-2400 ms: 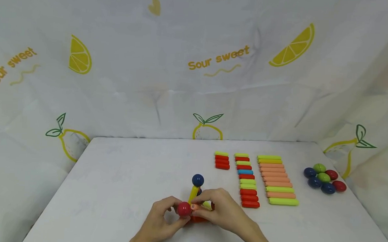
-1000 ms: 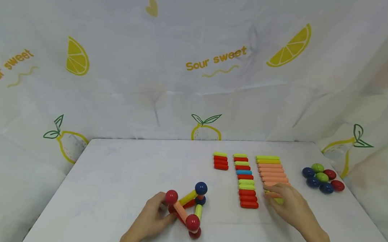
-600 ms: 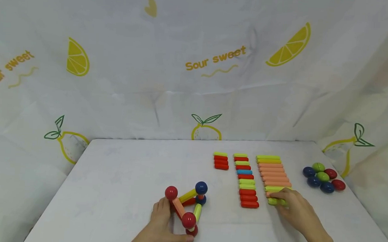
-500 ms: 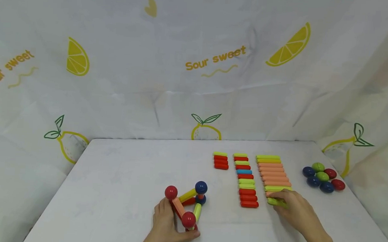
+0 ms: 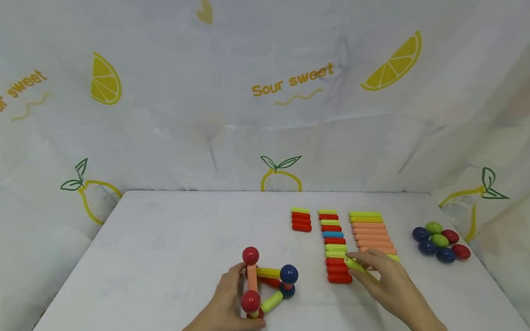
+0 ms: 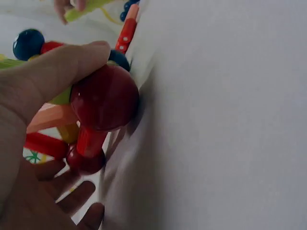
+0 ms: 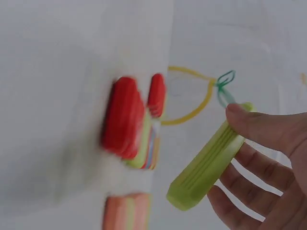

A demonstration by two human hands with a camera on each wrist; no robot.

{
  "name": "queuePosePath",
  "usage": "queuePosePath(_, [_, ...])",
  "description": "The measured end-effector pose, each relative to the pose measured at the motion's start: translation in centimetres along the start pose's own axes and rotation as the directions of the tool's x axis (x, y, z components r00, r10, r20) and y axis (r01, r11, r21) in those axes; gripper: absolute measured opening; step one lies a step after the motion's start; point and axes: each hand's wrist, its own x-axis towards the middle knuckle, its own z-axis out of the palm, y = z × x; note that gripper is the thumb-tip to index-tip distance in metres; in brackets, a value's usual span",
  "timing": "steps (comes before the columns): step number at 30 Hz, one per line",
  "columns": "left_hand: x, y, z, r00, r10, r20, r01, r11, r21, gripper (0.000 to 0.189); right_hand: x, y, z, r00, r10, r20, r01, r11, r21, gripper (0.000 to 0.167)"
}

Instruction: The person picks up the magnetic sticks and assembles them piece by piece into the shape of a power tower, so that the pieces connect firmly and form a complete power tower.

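Ball-and-rod frame, lower centre, looks part-built, one upper side left unbridged, and is gripped by half-closed left hand; lime rod is pinched in right hand, lower right; spare rods are left.

The left wrist view shows the ball-and-stick frame partly hidden; the right, red sticks blurred.

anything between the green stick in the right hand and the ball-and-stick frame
Only three red sticks lie along the way, then bare table to the frame; the green stick looks lifted off the table.
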Motion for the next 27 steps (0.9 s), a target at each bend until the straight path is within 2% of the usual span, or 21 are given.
queuePosePath(2, [0.2,-0.3,-0.4,0.997,0.042,0.060,-0.040,0.999,-0.023,0.114,0.3,-2.1,-0.4,0.994,-0.080,-0.078,0.084,0.995,0.053,0.036])
queuePosePath(5, [0.5,-0.8,-0.9,0.988,0.110,0.110,-0.109,0.994,-0.010,0.104,0.8,-5.1,-0.7,0.971,-0.167,-0.173,0.193,0.970,0.148,0.039])
queuePosePath(9, [1.1,-1.2,-1.3,0.969,0.209,0.130,-0.209,0.978,-0.007,0.090,1.5,-8.7,-0.3,0.936,-0.248,-0.249,0.318,0.900,0.298,0.040])
queuePosePath(12, [1.5,-1.4,-1.5,0.949,0.291,0.120,-0.291,0.957,-0.017,0.083,2.1,-11.0,0.7,0.917,-0.304,-0.258,0.390,0.819,0.421,0.036])
queuePosePath(15, [1.7,-1.6,-1.6,0.927,0.365,0.089,-0.363,0.931,-0.040,0.075,2.8,-12.6,2.3,0.904,-0.368,-0.216,0.425,0.733,0.531,0.027])
queuePosePath(17, [1.7,-1.7,-1.5,0.917,0.394,0.063,-0.390,0.919,-0.062,0.069,3.1,-13.2,3.4,0.904,-0.396,-0.162,0.412,0.703,0.580,0.022])
queuePosePath(19, [1.5,-1.8,-1.5,0.914,0.406,0.023,-0.404,0.913,-0.052,0.066,3.2,-13.3,4.3,0.914,-0.397,-0.088,0.367,0.711,0.600,0.020])
queuePosePath(23, [0.8,-1.7,-1.7,0.903,0.419,-0.099,-0.419,0.908,0.022,0.068,3.4,-13.0,5.6,0.933,-0.353,0.070,0.253,0.781,0.571,0.020])
queuePosePath(25, [0.5,-1.7,-2.0,0.883,0.438,-0.170,-0.435,0.899,0.054,0.069,3.4,-12.7,6.0,0.933,-0.340,0.119,0.227,0.813,0.536,0.020])
queuePosePath(27, [0.3,-1.5,-2.4,0.842,0.485,-0.238,-0.484,0.873,0.068,0.065,3.4,-12.5,6.2,0.931,-0.326,0.165,0.205,0.840,0.503,0.020])
